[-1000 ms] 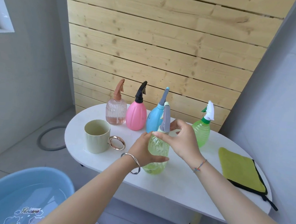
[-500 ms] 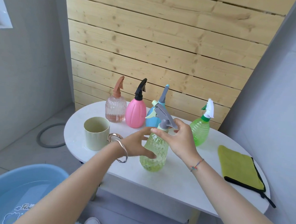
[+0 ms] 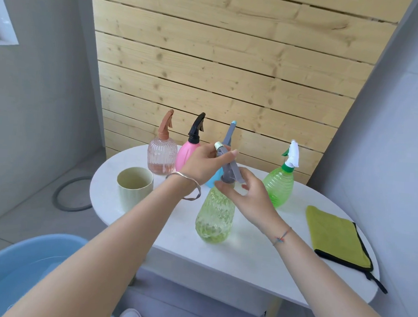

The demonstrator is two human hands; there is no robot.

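**Unscrewing the grey spray head (image 3: pixel 229 168) of the yellow-green bottle (image 3: pixel 215 218)**

The bottle stands upright on the table (image 3: pixel 245 267), near the middle of its front edge. Your left hand (image 3: pixel 202 166) curls round the top of the head. Your right hand (image 3: pixel 247 198) pinches the collar (image 3: pixel 227 179) at the neck. You look to be loosening the head. The next move probably calls for turning the collar free, then lifting the head straight up so the bottle does not tip.

Behind the table runs a wooden slat wall (image 3: pixel 222 60). On the floor left of the table sits a blue basin (image 3: pixel 9 268) holding water. A green cloth (image 3: pixel 333 236) lies at the table's right end. Four more spray bottles (image 3: pixel 279 185) stand along its back edge, and a pale cup (image 3: pixel 134 189) sits at its left end.
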